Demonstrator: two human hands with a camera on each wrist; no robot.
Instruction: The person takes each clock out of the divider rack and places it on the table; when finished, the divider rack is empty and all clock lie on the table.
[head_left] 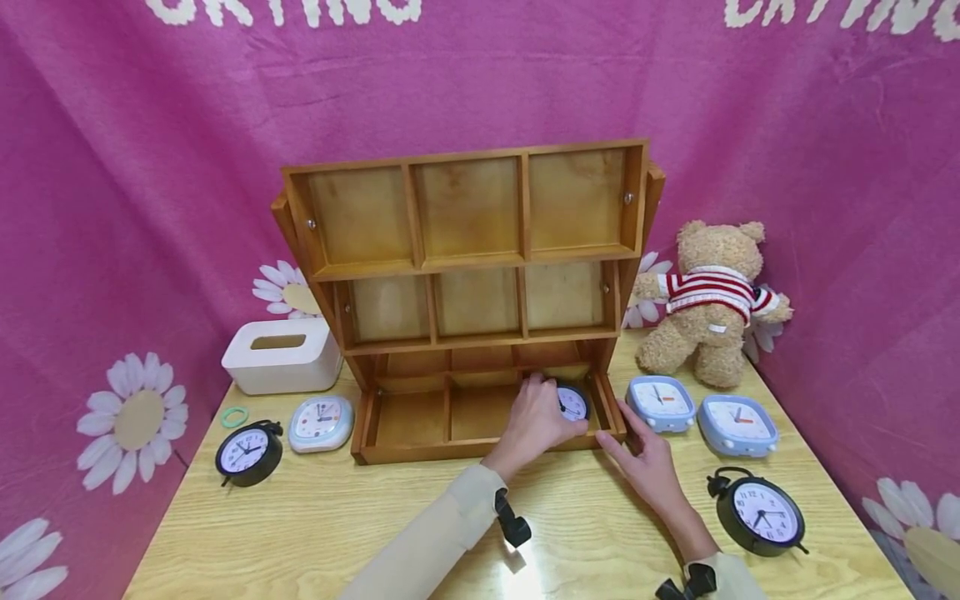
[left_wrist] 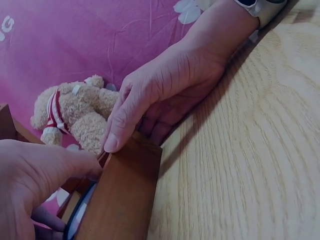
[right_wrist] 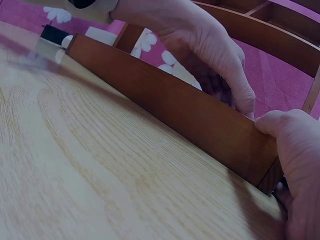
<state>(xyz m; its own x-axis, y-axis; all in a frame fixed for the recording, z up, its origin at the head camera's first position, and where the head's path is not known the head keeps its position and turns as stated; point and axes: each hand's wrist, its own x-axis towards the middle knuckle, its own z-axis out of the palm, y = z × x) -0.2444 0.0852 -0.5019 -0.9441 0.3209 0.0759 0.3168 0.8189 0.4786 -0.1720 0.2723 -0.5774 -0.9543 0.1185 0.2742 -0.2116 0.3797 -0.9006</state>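
Observation:
My left hand (head_left: 536, 417) is inside the bottom right compartment of a wooden shelf (head_left: 420, 452), holding a round black clock (head_left: 576, 404). Its fingers reach round the clock's left side, and the thumb lies at the front; part of the dial is covered. My right hand (head_left: 647, 467) grips the shelf's lower front right corner. In the right wrist view, the right thumb (right_wrist: 272, 122) presses on the front board's top edge, while the fingers are mostly hidden behind the corner. Only a sliver of the clock (left_wrist: 80, 215) shows in the left wrist view.
Right of the shelf are two blue square clocks (head_left: 662, 403), a black alarm clock (head_left: 761, 515) and a teddy bear (head_left: 716, 308). On the left are another black alarm clock (head_left: 250, 454), a pale-blue clock (head_left: 321, 423), a green ring (head_left: 234, 417) and a white tissue box (head_left: 281, 358).

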